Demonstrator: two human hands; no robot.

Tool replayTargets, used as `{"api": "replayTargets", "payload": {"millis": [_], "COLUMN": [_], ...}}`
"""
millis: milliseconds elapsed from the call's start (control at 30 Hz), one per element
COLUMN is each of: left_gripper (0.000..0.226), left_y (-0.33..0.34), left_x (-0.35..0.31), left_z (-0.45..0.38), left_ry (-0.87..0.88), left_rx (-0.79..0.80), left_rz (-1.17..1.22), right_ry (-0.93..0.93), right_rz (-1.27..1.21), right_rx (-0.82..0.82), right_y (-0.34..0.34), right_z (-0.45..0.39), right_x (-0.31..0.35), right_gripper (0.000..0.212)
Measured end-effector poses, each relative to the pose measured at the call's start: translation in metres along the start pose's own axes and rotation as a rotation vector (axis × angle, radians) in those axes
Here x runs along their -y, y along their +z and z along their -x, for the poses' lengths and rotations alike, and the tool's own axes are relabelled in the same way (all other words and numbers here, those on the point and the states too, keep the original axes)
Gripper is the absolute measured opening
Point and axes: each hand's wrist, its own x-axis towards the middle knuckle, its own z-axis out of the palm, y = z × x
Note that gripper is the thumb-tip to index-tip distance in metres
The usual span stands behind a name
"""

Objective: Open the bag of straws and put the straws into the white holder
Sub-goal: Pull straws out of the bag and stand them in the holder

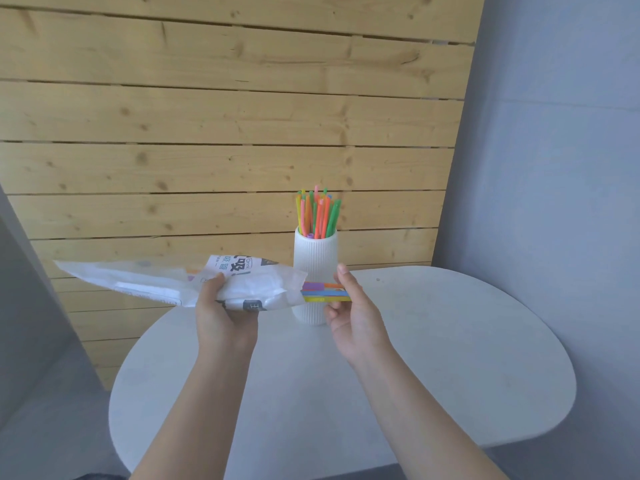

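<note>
The left hand [221, 306] grips the white straw bag [180, 284] around its middle, held level above the round white table [450, 341]. A bundle of coloured straws [325, 292] pokes from the bag's open end, just in front of the ribbed white holder [315, 268], which already holds straws. The right hand [349, 306] pinches their tips. They look light, slick and easily crushed; a gentle grip round the whole bundle seems safest.
</note>
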Motion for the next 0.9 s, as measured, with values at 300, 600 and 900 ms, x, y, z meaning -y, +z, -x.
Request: {"api": "replayTargets", "payload": {"millis": [300,600,900], "left_gripper": [0.016,0.013,0.011], "left_y": [0.009,0.009,0.005], "left_x": [0.010,0.017,0.011], "left_z": [0.012,0.014,0.010], "left_ry": [0.006,-0.039,-0.033], "left_rx": [0.000,-0.048,-0.092], "left_rz": [-0.017,0.049,0.101], "right_ry": [-0.027,-0.165,-0.198], "right_rz": [-0.072,0.276,-0.284], "right_rx": [-0.021,-0.285,-0.169], "right_y": [0.012,0.017,0.019], "right_z": [-0.004,-0.009,-0.007], "right_x": [-0.015,-0.021,0.019], "right_gripper": [0.018,0.032,0.035]}}
